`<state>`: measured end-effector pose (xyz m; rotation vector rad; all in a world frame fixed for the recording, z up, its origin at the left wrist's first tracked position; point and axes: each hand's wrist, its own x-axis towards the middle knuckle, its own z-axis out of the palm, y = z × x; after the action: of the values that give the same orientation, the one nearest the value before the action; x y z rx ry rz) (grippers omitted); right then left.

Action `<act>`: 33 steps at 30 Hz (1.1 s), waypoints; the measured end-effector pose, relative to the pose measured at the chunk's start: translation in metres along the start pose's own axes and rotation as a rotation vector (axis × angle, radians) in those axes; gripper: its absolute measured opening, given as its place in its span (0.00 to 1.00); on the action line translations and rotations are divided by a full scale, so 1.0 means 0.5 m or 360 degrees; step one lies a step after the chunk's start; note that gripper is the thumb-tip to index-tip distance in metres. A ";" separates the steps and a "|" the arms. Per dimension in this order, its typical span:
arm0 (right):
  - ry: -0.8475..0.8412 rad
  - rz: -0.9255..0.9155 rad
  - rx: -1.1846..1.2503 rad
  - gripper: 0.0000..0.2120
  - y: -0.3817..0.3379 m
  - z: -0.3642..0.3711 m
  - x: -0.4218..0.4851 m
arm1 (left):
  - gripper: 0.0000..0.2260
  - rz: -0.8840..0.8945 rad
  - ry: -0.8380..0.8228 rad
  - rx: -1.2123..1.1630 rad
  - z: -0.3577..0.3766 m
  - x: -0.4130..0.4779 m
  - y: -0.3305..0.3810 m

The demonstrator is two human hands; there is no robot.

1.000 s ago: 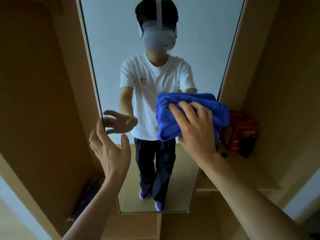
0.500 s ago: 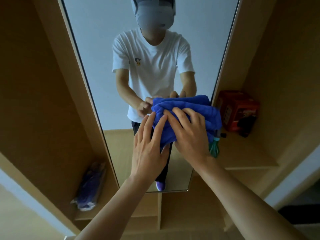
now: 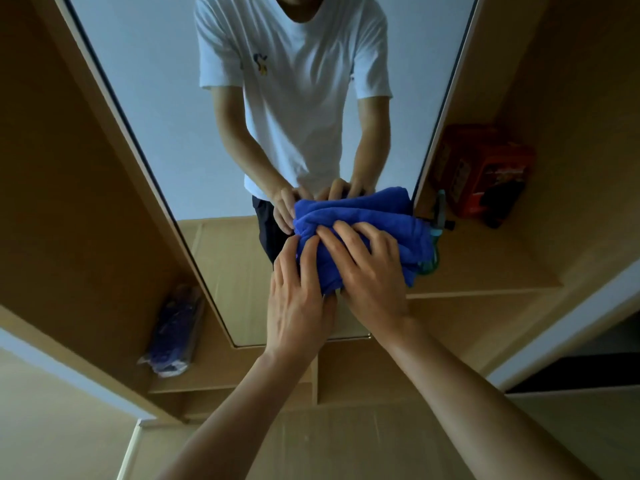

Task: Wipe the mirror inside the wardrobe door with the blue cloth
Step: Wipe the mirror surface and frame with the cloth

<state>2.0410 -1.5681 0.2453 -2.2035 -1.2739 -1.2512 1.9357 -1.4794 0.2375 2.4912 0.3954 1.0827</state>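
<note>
both hands [image 3: 332,282] press the blue cloth [image 3: 367,230] flat against the mirror [image 3: 166,116].

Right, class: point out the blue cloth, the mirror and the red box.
blue cloth [image 3: 363,216]: head view, upper folds.
mirror [image 3: 156,109]: head view, bare glass on the left.
red box [image 3: 485,168]: head view, front face.

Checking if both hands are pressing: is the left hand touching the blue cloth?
Touching. In the head view the left hand has its fingertips lying on the left edge of the blue cloth, beside the right hand, no gap showing.
</note>
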 end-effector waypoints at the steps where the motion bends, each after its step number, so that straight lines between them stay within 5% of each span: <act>1: -0.0009 0.0005 0.0012 0.19 -0.002 0.008 -0.012 | 0.34 -0.0004 -0.0015 0.0004 0.008 -0.007 -0.008; 24: -0.0432 0.0135 0.0226 0.20 -0.065 0.224 -0.368 | 0.29 -0.0381 -0.0467 -0.0021 0.243 -0.246 -0.167; 33: -0.0936 0.0159 0.0307 0.23 -0.098 0.289 -0.472 | 0.25 -0.0611 -0.0763 -0.0008 0.311 -0.317 -0.220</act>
<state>2.0251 -1.5802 -0.0349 -2.5383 -1.3807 -0.4198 1.9359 -1.4840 -0.0104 2.4259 0.6787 0.3241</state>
